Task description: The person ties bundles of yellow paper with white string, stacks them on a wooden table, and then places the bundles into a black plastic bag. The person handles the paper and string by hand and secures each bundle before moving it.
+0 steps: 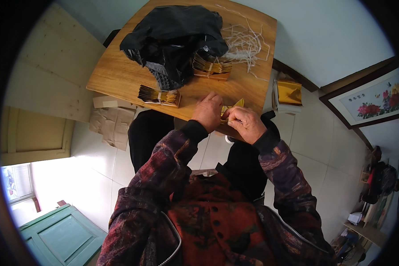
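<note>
Patterned jacket [217, 221] nearest | left hand [209, 111] and right hand [247, 124] clamped on yellow paper [238, 103], mostly hidden by them, at counter [252, 84] edge | tied bundle [160, 95] leftward | black bag [173, 33], second bundle [212, 67], white strings [246, 44] farther back

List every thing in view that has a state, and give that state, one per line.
Yellow piece: at the hands, partly hidden
Left hand: curled, grip hidden
Right hand: fingers closed on the yellow piece
Left bundle: tied round its middle
Right bundle: stacked, its tie unclear
Black plastic bag: crumpled
White string: loose, tangled
Jacket: unzipped
Brown paper: creased
</note>
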The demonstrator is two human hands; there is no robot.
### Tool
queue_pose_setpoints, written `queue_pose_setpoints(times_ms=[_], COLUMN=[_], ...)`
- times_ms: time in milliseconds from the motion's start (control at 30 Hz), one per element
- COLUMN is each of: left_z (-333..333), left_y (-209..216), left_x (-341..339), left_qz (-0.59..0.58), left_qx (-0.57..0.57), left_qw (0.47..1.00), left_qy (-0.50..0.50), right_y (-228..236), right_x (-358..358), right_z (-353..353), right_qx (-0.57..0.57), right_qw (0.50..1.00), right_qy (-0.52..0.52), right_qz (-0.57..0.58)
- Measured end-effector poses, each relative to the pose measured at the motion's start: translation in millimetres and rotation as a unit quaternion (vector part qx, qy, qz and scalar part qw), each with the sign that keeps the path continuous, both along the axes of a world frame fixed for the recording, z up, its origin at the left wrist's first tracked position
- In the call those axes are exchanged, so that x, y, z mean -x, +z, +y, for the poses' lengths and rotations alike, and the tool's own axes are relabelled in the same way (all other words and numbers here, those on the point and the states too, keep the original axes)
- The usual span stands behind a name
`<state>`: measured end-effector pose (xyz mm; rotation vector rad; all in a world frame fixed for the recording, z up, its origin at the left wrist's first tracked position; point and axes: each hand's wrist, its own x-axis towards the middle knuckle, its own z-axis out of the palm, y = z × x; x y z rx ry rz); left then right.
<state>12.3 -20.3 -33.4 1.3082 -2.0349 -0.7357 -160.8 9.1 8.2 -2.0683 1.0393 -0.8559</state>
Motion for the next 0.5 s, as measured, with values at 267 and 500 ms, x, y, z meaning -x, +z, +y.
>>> queue_pose_setpoints(times_ms=[267,500], left_z=[0,-1], left_y=[-1,1], left_x=[0,2], left_qz=[0.002,0.023], left_qx=[-0.003,0.02], left_qw=[1.0,1.0], left_qy=[-0.004,0.001], right_y=[-10,-18], right_x=[-14,-18], right_z=[4,5], right_qx=[0.065,0.073], right_qw=[0.986,0.975], right_qy=[-0.106,-0.167], right_qz=[0.113,0.125])
